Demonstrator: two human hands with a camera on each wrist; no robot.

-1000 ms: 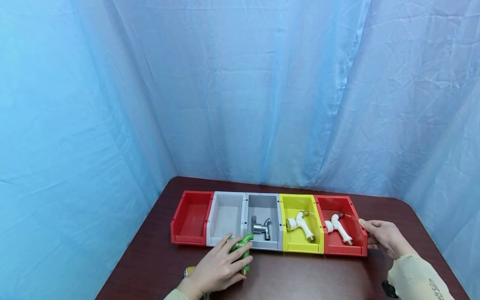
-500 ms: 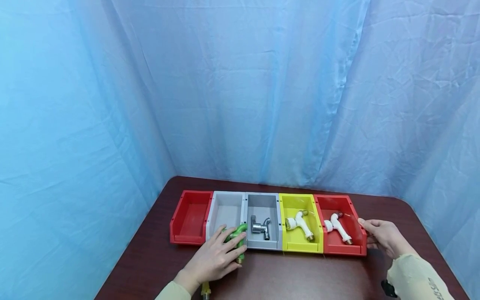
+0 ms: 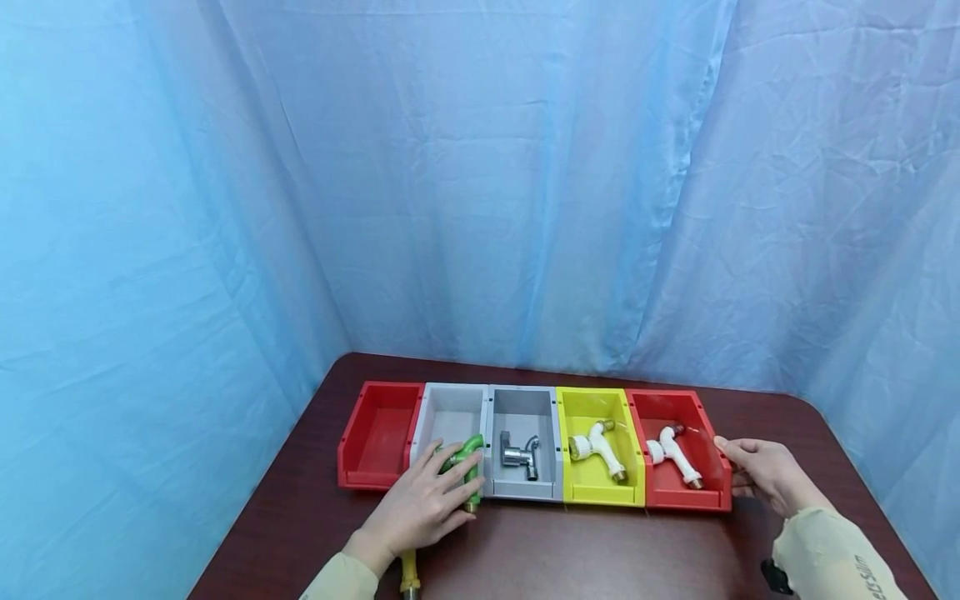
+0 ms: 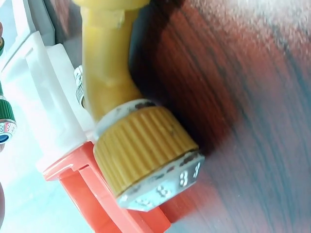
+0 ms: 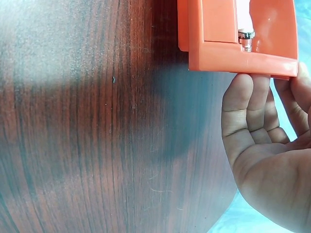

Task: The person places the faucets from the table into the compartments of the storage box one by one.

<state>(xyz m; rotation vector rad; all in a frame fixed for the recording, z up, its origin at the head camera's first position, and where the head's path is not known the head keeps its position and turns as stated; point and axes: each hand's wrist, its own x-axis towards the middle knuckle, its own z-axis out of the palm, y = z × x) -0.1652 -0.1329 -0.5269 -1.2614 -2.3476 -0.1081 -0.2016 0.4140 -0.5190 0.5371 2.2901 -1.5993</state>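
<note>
My left hand [image 3: 422, 506] holds a green tap [image 3: 472, 444] by its body, over the front lip of the light grey bin [image 3: 459, 404]. A sliver of the green tap [image 4: 5, 114] shows at the left edge of the left wrist view. Below that hand lies a yellow tap [image 3: 409, 572] on the table; its ribbed knob [image 4: 146, 148] looms large in the left wrist view. My right hand [image 3: 767, 473] grips the outer wall of the right-hand red bin [image 3: 667, 402], thumb on the rim and fingers [image 5: 237, 99] against its side. A white tap [image 3: 678, 457] lies inside.
Side by side stand several bins: a red bin [image 3: 382, 433] at the left end, a darker grey bin [image 3: 521, 402] with a chrome tap [image 3: 519, 457], and a yellow bin [image 3: 592, 404] with another white tap [image 3: 603, 450]. Blue curtains [image 3: 487, 183] hang round the dark wooden table [image 3: 570, 558].
My left hand has carried the green tap leftward and up, from the joint of the grey bins to the light grey bin's front. More of the yellow tap shows. My right hand stays put.
</note>
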